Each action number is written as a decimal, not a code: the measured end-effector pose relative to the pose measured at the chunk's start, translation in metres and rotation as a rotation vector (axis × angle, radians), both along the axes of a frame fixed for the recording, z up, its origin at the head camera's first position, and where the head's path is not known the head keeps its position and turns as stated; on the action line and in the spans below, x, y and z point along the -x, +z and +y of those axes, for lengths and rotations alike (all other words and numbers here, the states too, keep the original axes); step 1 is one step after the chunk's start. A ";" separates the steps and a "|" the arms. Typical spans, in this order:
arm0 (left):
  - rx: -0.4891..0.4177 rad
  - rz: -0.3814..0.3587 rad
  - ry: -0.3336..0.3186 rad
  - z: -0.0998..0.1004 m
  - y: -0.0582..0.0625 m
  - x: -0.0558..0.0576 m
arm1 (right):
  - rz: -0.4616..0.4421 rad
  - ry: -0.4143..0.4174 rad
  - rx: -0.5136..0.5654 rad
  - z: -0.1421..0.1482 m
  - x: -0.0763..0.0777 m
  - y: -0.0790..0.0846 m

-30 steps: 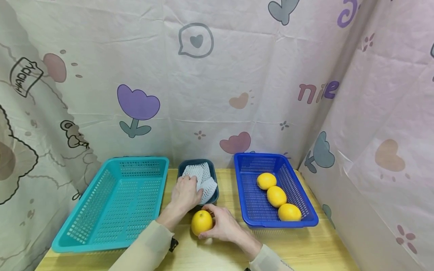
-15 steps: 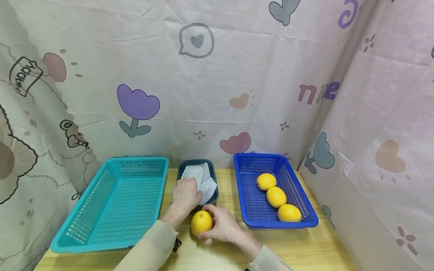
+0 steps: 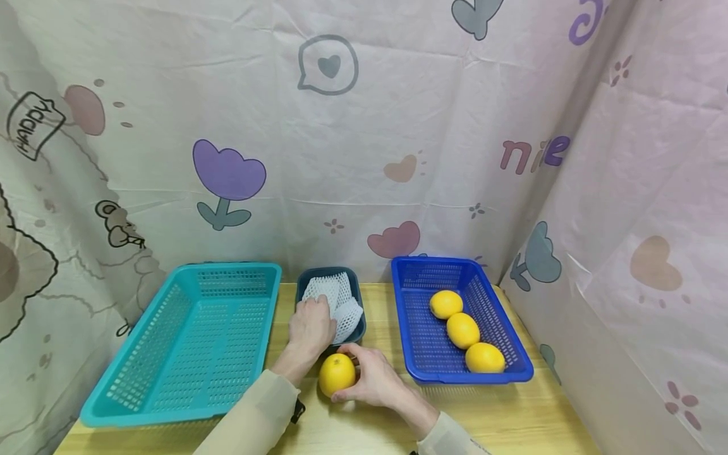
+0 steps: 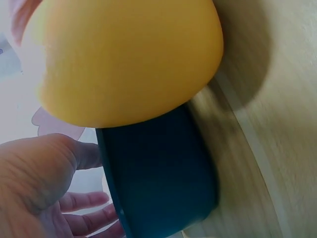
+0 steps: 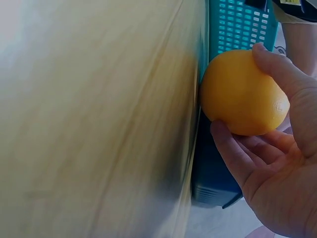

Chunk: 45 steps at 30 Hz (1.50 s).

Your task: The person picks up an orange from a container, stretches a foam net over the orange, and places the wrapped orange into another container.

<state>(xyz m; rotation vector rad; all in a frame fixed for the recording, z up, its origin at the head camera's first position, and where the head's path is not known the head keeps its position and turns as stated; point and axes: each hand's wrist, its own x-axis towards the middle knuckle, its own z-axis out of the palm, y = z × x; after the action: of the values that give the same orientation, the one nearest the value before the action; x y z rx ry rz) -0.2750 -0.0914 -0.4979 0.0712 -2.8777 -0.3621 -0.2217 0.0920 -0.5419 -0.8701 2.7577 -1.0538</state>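
In the head view my right hand [image 3: 374, 378] grips a yellow-orange fruit that looks like an orange [image 3: 337, 375], low at the table in front of a small dark teal box [image 3: 358, 335]. Thumb and fingers lie around the orange's side, also plain in the right wrist view, where the hand [image 5: 282, 183] holds the orange [image 5: 242, 94]. My left hand [image 3: 311, 325] reaches into the box onto white foam net sleeves [image 3: 347, 316]. Its fingertips are hidden there, so whether they pinch a sleeve does not show. The left wrist view has the hand [image 4: 44, 183] at the box's rim.
On the left stands a large turquoise basket [image 3: 199, 354] with nothing seen in it. To the right, a blue basket [image 3: 418, 328] holds 3 similar yellow fruits [image 3: 463, 330]. A printed curtain [image 3: 341, 139] hangs behind and beside the wooden table [image 3: 512, 417].
My left hand has shifted slightly within the box, its thumb drawn in closer to the fingers. The right hand stays on the orange in the same place.
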 end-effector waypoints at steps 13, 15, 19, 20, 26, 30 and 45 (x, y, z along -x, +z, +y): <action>0.020 -0.031 0.006 0.002 -0.005 0.007 | -0.002 -0.008 -0.013 0.000 0.000 0.001; 0.014 -0.036 -0.001 0.003 -0.006 0.008 | -0.004 -0.008 -0.013 0.000 -0.001 0.000; 0.009 -0.040 -0.007 0.003 -0.008 0.010 | -0.012 -0.005 -0.004 0.000 -0.001 0.000; 0.009 -0.040 -0.009 0.003 -0.008 0.010 | -0.014 -0.006 -0.004 0.000 -0.001 -0.001; 0.016 -0.042 -0.024 0.002 -0.010 0.011 | -0.019 -0.007 -0.002 0.000 -0.001 0.000; 0.020 -0.040 -0.030 0.003 -0.011 0.011 | -0.022 -0.006 -0.001 0.000 0.000 0.000; 0.006 -0.005 -0.039 -0.001 -0.002 0.006 | -0.027 -0.011 -0.007 0.000 -0.002 0.001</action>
<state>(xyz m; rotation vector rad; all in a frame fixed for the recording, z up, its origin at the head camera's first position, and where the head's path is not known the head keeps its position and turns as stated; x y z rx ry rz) -0.2805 -0.0921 -0.4999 0.0154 -2.8885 -0.3611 -0.2202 0.0920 -0.5412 -0.8338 2.7458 -1.0492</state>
